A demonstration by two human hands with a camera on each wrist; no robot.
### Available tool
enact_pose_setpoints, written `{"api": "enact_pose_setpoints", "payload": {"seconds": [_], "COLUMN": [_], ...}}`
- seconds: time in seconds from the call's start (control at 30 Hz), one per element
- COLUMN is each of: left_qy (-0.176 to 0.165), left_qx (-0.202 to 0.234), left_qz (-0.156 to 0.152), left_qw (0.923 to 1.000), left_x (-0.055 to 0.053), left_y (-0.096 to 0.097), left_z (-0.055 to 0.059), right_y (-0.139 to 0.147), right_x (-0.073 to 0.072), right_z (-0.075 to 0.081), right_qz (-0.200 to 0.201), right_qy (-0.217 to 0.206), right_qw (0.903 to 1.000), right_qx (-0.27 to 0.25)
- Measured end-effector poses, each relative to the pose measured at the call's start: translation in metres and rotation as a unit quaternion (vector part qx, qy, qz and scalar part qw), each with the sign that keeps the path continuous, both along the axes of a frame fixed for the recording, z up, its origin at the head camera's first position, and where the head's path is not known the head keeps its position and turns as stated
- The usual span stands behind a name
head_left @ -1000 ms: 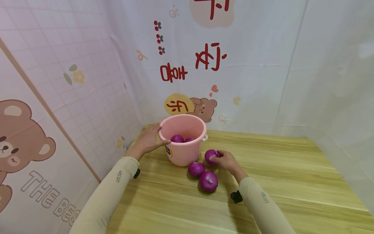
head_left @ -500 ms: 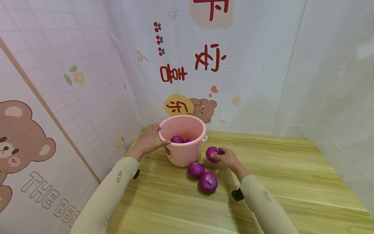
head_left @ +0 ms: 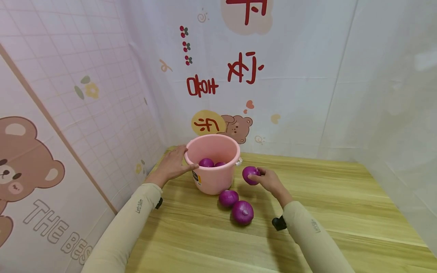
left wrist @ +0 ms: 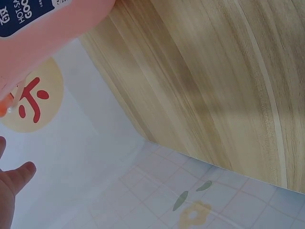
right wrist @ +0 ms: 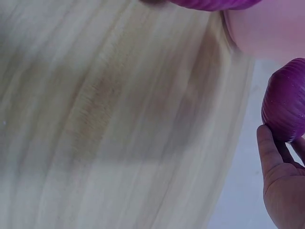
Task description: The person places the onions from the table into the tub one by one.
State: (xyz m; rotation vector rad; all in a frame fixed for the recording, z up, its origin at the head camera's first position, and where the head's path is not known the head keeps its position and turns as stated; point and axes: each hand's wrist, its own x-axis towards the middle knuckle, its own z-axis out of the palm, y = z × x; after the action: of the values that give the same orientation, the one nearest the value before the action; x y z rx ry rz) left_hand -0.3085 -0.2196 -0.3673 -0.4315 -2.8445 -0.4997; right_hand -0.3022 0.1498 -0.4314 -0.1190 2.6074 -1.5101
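A pink bucket (head_left: 215,178) stands upright on the table, with two purple onions (head_left: 206,163) visible inside. My left hand (head_left: 172,163) rests against its left rim, fingers and thumb spread. In the left wrist view one straight digit (left wrist: 21,175) shows below the bucket's side (left wrist: 52,33). To the right of the bucket, my right hand (head_left: 271,181) pinches a purple onion (head_left: 250,175) between thumb and fingers, above the tabletop. The right wrist view shows this onion (right wrist: 286,100) at the fingertips. Two more onions, one nearer the bucket (head_left: 228,198) and another in front (head_left: 242,212), lie side by side.
The wood-grain table (head_left: 191,239) meets a printed white sheet (head_left: 293,113) at the back and a grid-patterned sheet (head_left: 95,125) on the left. A white handle fitting (head_left: 239,162) sticks out at the bucket's right side.
My right hand has raised the onion and moved slightly right, away from the two on the table. The left hand has stayed at the bucket's rim.
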Motion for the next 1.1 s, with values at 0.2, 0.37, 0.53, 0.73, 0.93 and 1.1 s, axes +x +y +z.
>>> {"api": "enact_pose_setpoints", "payload": {"seconds": [0.2,0.37,0.53,0.73,0.93,1.1], "left_qy": [0.001,-0.001,-0.005,-0.001,-0.005,-0.016], "left_qx": [0.002,0.007,0.017,0.015,0.013,0.012], "left_qz": [-0.005,-0.003,0.002,-0.004,-0.001,0.000], "left_qw": [1.0000,1.0000,0.9998,0.9999,0.9999,0.9998], "left_x": [-0.001,0.000,0.002,0.003,0.002,0.000], "left_y": [-0.001,-0.001,-0.001,-0.001,-0.001,-0.001], "left_z": [0.000,-0.001,0.000,0.000,-0.001,-0.001], "right_y": [0.004,0.006,0.007,0.009,0.006,0.003], "right_x": [-0.002,-0.004,-0.006,-0.010,-0.013,-0.014], "right_z": [0.009,0.015,0.025,0.040,0.060,0.077], "right_qz": [-0.005,-0.006,0.005,0.008,0.000,0.003], "right_qy": [-0.004,-0.003,0.003,0.024,0.050,0.067], "right_qw": [1.0000,1.0000,0.9998,0.9993,0.9980,0.9972], "right_qx": [0.003,0.002,-0.018,-0.029,-0.039,-0.032]}}
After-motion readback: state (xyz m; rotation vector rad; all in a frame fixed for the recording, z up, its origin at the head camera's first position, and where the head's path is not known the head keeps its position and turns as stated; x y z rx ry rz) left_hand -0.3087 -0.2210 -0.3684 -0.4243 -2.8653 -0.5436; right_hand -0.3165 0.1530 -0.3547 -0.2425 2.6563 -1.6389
